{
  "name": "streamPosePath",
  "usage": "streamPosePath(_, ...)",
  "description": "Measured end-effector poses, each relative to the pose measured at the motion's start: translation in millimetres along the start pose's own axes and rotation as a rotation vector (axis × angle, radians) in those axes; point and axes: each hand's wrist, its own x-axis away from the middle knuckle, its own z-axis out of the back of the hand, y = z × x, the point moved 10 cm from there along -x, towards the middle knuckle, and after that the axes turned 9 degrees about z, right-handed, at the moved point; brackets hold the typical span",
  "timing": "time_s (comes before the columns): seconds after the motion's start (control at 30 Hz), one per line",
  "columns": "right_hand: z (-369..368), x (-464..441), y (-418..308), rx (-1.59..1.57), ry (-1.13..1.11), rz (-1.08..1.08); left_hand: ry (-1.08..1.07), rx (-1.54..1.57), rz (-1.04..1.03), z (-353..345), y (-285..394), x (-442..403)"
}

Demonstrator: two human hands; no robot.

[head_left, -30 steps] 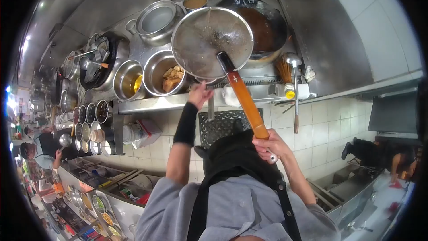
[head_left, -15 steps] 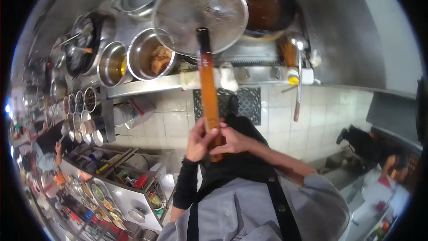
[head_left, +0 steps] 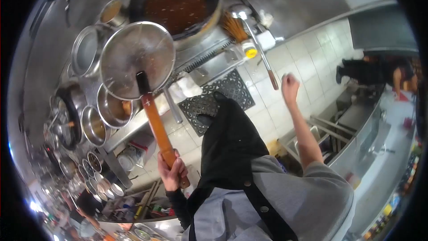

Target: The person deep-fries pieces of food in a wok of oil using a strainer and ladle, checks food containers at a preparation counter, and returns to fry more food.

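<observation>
My left hand (head_left: 173, 172) is wrapped round the lower part of the wooden handle of a large round mesh strainer (head_left: 129, 53). The strainer's head is over the near edge of the stove, partly covering a steel pot (head_left: 113, 107) with pale brown pieces in it. Off to the right, my right hand (head_left: 290, 88) is raised with its fingers curled in, and I see nothing in them. Close beside it, but apart, is the wooden grip of a long-handled ladle (head_left: 263, 56), which rests across the counter's edge.
A wok (head_left: 209, 15) of dark brown liquid stands at the back. A bamboo brush (head_left: 234, 27) and a yellow-capped bottle (head_left: 250, 52) are near the ladle. More steel pots (head_left: 93, 127) line the left. A black mat (head_left: 218, 102) lies underfoot. Another person (head_left: 379, 71) is at far right.
My right hand has left the strainer's handle and moved out right toward the ladle's grip. My left hand still holds the strainer, now further left in view. The view has turned.
</observation>
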Motion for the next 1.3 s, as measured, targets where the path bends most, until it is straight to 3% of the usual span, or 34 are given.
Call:
streamPosePath(0.07, -2.9, -46.0, 57.5, 0.014, 0.072, -0.056, 0.025, -0.032, 0.031, -3.6, -1.2, -0.2)
streamPosePath(0.23, -183.8, -102.6, 250.0, 0.259, -0.357, -0.120, 0.207, -0.031, 0.019, -27.2, 9.6, 3.8)
streamPosePath(0.37, -291.9, -120.0, 311.9, 0.241, -0.565, -0.266, 0.191, -0.140, -0.012, -23.7, -0.6, -3.2)
streamPosePath(0.5, -347.5, -125.2, 358.6, 0.121, -0.492, -0.120, 0.263, -0.156, -0.072, -48.5, 10.3, -4.3)
streamPosePath(0.57, -299.0, -129.2, 305.3, -0.038, -0.320, -0.096, 0.235, -0.149, -0.054, -49.7, 4.4, -4.5)
streamPosePath(0.67, -253.5, -124.6, 265.6, -0.017, -0.321, -0.064, 0.218, -0.108, -0.040, -63.2, 8.7, -5.4)
streamPosePath(0.73, -211.3, -116.3, 248.2, 0.039, -0.124, -0.057, 0.236, -0.096, -0.044, -78.2, 21.6, -8.7)
streamPosePath(0.77, -187.8, -108.8, 243.1, 0.030, -0.126, -0.205, 0.186, -0.086, -0.037, -73.2, 20.6, -10.2)
streamPosePath(0.83, -125.8, -95.4, 215.5, 0.094, -0.032, -0.225, 0.141, -0.084, -0.049, -61.3, 22.6, -11.5)
streamPosePath(0.97, 53.0, -44.6, 98.6, 0.053, 0.157, -0.284, 0.056, -0.103, -0.054, -57.3, 38.9, -6.6)
streamPosePath(1.07, 184.2, 17.2, 1.6, -0.135, 0.329, -0.165, -0.036, -0.128, -0.090, -50.6, 47.4, -3.2)
streamPosePath(1.13, 186.8, 60.0, 36.2, -1.088, 0.480, -0.396, -0.098, -0.139, -0.127, -47.1, 56.3, -1.2)
streamPosePath(1.2, 178.1, 47.7, -30.3, -1.452, 0.359, -0.534, -0.131, -0.179, -0.151, -33.6, 59.2, -8.2)
streamPosePath(1.27, 165.2, 31.1, -41.7, -1.784, 0.276, -0.571, -0.113, -0.161, -0.133, -20.0, 55.7, -8.3)
streamPosePath(1.3, 147.4, 27.2, -2.6, -1.955, 0.276, -0.549, -0.107, -0.148, -0.101, -18.0, 53.9, -4.7)
